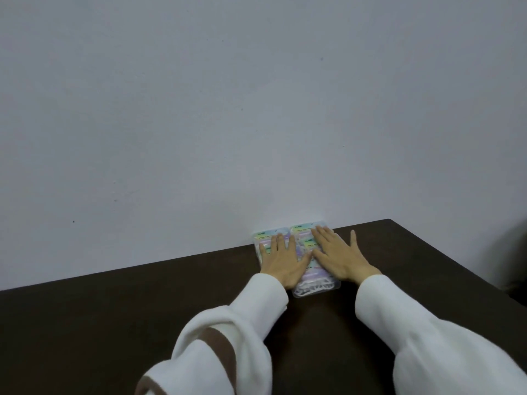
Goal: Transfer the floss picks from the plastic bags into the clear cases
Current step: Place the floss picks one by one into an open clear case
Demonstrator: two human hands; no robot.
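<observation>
filling the lower frame, a dark table meets a pale wall; white sleeves reach to centre right, where the left hand and right hand lie flat, fingers straight, holding nothing, on floss pick packs against the wall

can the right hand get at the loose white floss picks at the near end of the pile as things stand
Probably yes. The right hand lies flat on the packs, and the white floss picks sit uncovered just beside its wrist, nothing lying over them.
</observation>
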